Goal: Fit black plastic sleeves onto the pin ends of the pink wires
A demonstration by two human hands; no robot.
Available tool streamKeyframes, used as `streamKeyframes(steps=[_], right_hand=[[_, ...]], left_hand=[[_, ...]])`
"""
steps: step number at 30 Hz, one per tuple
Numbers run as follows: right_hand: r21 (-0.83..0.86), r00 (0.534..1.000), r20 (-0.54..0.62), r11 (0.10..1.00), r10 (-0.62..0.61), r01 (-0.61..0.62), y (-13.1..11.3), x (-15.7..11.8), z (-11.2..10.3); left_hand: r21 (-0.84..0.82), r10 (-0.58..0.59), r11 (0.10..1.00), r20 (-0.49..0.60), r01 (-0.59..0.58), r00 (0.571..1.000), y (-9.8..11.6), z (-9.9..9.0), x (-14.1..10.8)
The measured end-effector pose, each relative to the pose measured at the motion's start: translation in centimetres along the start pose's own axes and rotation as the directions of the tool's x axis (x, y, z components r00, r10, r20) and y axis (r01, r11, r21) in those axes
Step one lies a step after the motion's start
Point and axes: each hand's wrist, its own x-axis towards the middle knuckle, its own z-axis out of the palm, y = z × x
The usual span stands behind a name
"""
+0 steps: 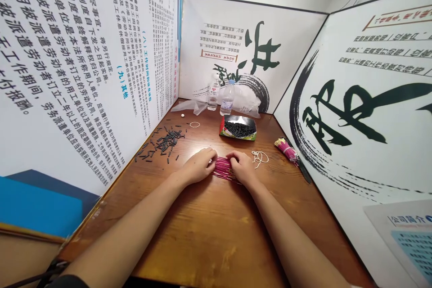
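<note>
On the wooden surface (195, 238), magenta wires (222, 168) lie in a loose bundle between the left hand (199, 165) and the right hand (241, 167). Both hands have fingers curled at the wire ends; whether either grips firmly cannot be told. Risk noted: no band is visible around the bundle, so uneven pressure from the two sides could splay it or push single strands out of line. A leftward sweep could scatter the black pieces (170, 140) nearby. The bundle's long axis runs left to right, several right-side ends fanning towards the near edge.
</note>
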Motion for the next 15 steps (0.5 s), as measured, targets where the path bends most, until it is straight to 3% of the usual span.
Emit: streamKeyframes(steps=[6, 10, 15], right_hand=[[0.092, 0.994, 0.062, 0.992, -0.088, 0.083, -0.3, -0.23, 0.34], [0.098, 0.998, -0.034, 0.993, -0.055, 0.058, -0.24, -0.11, 0.03], [0.056, 0.991, -0.127, 0.997, -0.04, 0.047, -0.24, 0.07, -0.45]], left_hand=[[-0.038, -0.122, 0.992, -0.015, 0.121, 0.992, 0.06, 0.04, -0.01], [-0.052, -0.163, 0.985, -0.015, 0.162, 0.987, -0.15, -0.08, -0.07], [-0.088, -0.122, 0.989, -0.036, 0.119, 0.992, -0.35, -0.08, 0.03]])
